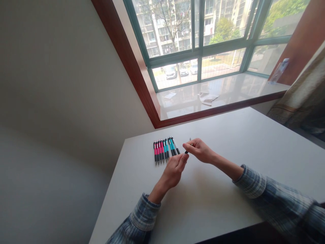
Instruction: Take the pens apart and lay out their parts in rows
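Several pens [164,150] with pink, teal and white barrels lie side by side in a row on the white table [228,142]. My right hand [199,150] is closed around one more pen [188,147], whose dark tip points toward my left hand. Its other end sticks out above my fingers. My left hand [175,171] is just below the row, its fingers curled and pinched at the tip of that pen. Both hands meet just right of the row.
A glossy window sill [228,93] runs behind the table, with a crumpled cloth [207,98] and a paper scrap [169,96] on it. A curtain [304,91] hangs at the right. A grey wall [50,84] stands to the left.
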The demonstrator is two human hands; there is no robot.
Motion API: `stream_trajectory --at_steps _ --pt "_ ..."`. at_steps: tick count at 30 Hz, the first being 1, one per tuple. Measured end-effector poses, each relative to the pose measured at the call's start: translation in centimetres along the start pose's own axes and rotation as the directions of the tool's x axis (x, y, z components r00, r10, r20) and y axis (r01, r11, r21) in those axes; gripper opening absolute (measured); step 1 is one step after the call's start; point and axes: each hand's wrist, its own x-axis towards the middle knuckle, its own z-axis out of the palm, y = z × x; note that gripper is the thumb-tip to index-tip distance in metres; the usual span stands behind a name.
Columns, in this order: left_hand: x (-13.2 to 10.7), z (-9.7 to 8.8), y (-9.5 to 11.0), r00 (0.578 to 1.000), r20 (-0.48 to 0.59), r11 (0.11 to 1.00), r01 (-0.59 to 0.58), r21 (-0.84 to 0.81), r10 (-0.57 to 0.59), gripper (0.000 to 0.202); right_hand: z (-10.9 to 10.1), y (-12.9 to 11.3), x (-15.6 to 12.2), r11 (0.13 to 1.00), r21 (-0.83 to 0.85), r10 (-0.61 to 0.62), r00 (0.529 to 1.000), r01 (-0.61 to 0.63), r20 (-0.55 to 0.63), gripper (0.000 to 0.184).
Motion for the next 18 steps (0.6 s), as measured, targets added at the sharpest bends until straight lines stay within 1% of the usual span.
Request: stream_trajectory --at_steps 2,4,9,11,14,18 --pt "0.1 0.1 -0.3 1.0 0.019 0.999 0.001 -0.051 0.0 0.055 -0.2 -0.2 0.0 1.0 -0.024 0.007 1.0 -0.006 0.007 0.054" --pt "0.3 0.1 -0.7 1.0 0.021 0.998 -0.002 -0.065 0.003 0.055 -0.3 -0.3 0.0 0.998 -0.056 0.022 1.0 -0.021 0.006 0.054" --pt "0.6 0.0 -1.3 1.0 -0.014 0.997 -0.005 -0.072 0.004 0.053 -0.5 -0.3 -0.1 0.99 -0.136 0.01 0.998 -0.018 -0.06 0.053" --pt "0.6 0.0 -1.5 1.0 -0.024 0.996 -0.012 -0.084 0.01 0.052 -0.7 -0.2 -0.1 0.989 -0.148 0.005 0.997 -0.016 -0.073 0.049" --pt "0.6 -0.1 -1.7 0.999 -0.035 0.995 -0.026 -0.099 0.023 0.052 -1.0 -0.1 0.0 0.995 -0.095 0.007 0.999 -0.011 -0.041 0.039" --pt "0.4 -0.1 -1.8 0.997 -0.073 0.993 -0.036 -0.113 0.028 0.052 -1.4 -0.3 0.1 0.998 0.064 -0.019 1.0 0.018 0.024 0.03"
